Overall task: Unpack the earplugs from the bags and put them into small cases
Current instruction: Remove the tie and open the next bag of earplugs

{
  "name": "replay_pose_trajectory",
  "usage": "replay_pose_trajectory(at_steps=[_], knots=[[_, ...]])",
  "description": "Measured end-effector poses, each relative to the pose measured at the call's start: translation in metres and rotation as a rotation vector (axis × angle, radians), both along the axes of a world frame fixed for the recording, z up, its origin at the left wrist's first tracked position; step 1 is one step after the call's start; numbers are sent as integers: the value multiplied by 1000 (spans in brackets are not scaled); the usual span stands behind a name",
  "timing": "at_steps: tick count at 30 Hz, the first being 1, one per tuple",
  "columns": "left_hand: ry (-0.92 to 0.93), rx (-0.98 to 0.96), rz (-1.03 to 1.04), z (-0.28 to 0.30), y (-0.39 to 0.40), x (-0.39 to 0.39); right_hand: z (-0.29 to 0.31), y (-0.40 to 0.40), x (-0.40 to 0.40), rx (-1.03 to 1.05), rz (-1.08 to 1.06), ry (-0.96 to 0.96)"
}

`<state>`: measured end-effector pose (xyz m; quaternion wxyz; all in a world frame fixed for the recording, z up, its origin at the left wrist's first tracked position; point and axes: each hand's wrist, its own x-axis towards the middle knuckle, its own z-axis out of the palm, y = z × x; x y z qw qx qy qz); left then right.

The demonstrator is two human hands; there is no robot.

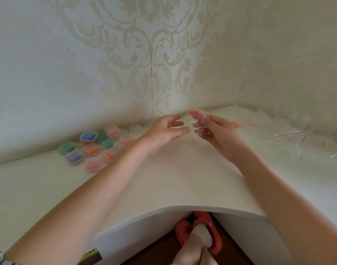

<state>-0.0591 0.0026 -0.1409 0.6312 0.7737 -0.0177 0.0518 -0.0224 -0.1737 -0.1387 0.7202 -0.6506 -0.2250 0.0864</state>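
Item, unpacking step: I have my right hand (pixel 217 133) pinching a clear bag (pixel 201 121) of pink earplugs (pixel 195 112) above the bench (pixel 183 178), left hand (pixel 163 131) relaxed beside it; next, I judge, opening the seal.

Bare desk (pixel 183 175) below fingers, free; filled cases (pixel 91 146) crowd left of fingers, empty bags (pixel 297 136) clutter right.
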Motion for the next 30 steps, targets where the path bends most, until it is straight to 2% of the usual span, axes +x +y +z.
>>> replay_pose_trajectory(at_steps=[2, 4, 8, 12, 14, 18, 20, 22, 23, 25, 27, 30], knots=[[20, -179, -57, 1, -5, -2, -1, 3, -3, 42, 145, 85], [-9, -198, -47, 3, -7, -3, -1, 5, -2, 72, 135, 130], [-79, -73, 108, 3, -3, -1, 2, 3, 5, 63, -99, 165], [-141, 142, 106, 2, -3, -2, -3, 8, 0, -73, -200, -66], [-123, 154, 55, 2, -4, -3, -3, 9, 1, -25, -293, -97], [-86, 113, -32, 4, -3, -4, -1, 2, 6, 142, -459, 2], [-65, -15, -25, 5, -1, -4, -5, 3, 7, 13, -550, -84], [-42, -111, -10, 6, -1, -4, -8, 4, 4, -221, -668, -356], [-36, -124, 1, 6, -1, -4, -8, 6, 1, -269, -669, -490], [-37, -131, 19, 6, -1, -4, -7, 11, -7, -285, -518, -598], [-45, -127, 22, 6, -2, -5, -9, 17, -11, -376, -363, -638], [-58, -106, 13, 6, -2, -4, -10, 17, -10, -393, -284, -578]])
